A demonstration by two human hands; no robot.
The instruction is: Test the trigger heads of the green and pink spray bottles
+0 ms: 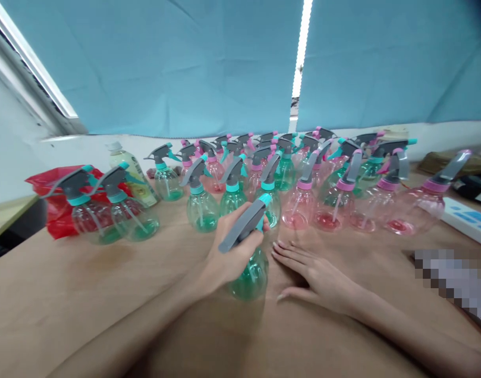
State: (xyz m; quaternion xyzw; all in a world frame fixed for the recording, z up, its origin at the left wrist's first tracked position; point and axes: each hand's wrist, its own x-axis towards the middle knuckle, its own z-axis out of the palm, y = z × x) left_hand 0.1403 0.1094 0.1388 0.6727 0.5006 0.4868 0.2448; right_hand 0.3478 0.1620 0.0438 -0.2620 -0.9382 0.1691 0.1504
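Observation:
My left hand (232, 257) is wrapped round the neck of a green spray bottle (248, 281) with a grey and turquoise trigger head, near the middle of the table. Just to its right, my right hand (315, 273) lies low over the tabletop, fingers stretched out and holding nothing. Beyond the hands stand rows of spray bottles: green ones such as a green spray bottle (203, 212) in front of the left hand, and pink ones such as a pink spray bottle (297, 210) past the right fingertips. Two more green bottles (136, 220) stand at the left.
On the brown table (86, 304), a red plastic bag (59, 220) and a pale capped bottle (132, 168) sit at the left. A white and blue box (469, 220) lies at the right, above a pixelated patch. Blue cloth (185, 68) covers the wall behind.

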